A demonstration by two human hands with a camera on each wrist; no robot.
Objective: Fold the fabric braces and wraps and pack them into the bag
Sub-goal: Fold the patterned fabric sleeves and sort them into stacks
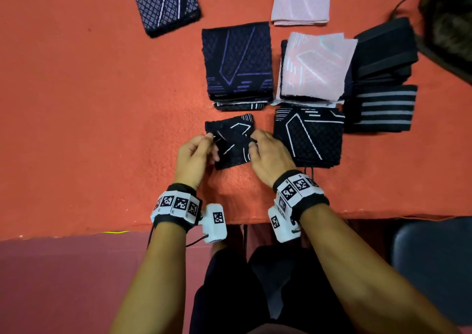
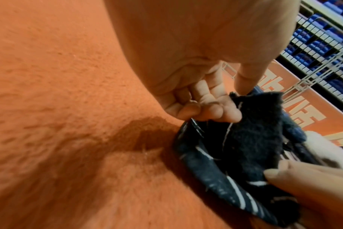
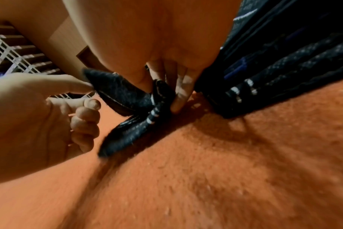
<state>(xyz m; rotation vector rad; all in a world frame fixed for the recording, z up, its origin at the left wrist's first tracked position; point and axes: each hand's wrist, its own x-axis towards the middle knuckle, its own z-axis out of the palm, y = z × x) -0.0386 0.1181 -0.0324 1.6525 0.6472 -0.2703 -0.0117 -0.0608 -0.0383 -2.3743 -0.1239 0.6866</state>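
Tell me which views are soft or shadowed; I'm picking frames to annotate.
Head view: sharp centre, corners bent by the wide lens. Left wrist view: the black brace is blurred, with a dark shadow on the orange cloth. Right wrist view: dim, soft throughout.

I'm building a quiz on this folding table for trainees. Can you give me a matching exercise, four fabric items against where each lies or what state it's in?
Items
1. black brace with white lines
2. pink brace
3. grey-striped wrap
4. purple-lined brace

Places or states
A. on top of the middle stack
B. at the right end, flat on the orange cloth
C. pinched by the left hand and right hand
D. on top of the stack just beyond the hands

Pairs: 1-C, 2-A, 3-B, 4-D
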